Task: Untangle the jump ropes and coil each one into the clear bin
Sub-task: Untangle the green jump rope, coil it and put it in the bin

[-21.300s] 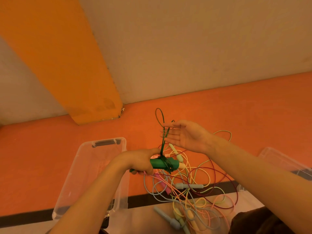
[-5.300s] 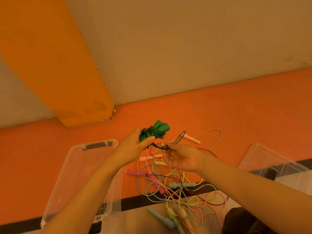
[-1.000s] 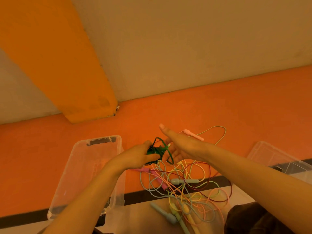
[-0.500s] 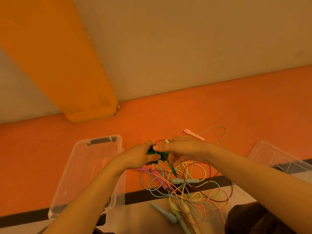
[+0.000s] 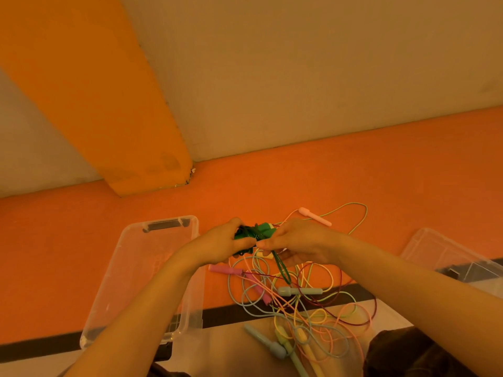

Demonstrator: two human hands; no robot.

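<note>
My left hand [image 5: 221, 244] grips the green jump rope bundle [image 5: 254, 232], its cord wound round the two green handles. My right hand [image 5: 295, 240] pinches the loose green cord end beside the bundle; a green loop [image 5: 281, 269] hangs down from it. Both hands hover above the tangled pile of ropes [image 5: 302, 308] on the floor, with pink, grey-blue, yellow, light green and dark red cords. The clear bin [image 5: 136, 268] lies on the floor just left of my left hand; nothing shows inside it.
A second clear bin [image 5: 446, 257] sits at the right edge. An orange pillar [image 5: 109, 112] meets the floor at the back left. A pink handle [image 5: 314, 216] lies beyond my right hand. A black floor stripe [image 5: 223, 314] crosses under the pile.
One second ago my right hand was open beside the bundle. It has since closed on the green cord, and the bundle has turned so the handle ends show.
</note>
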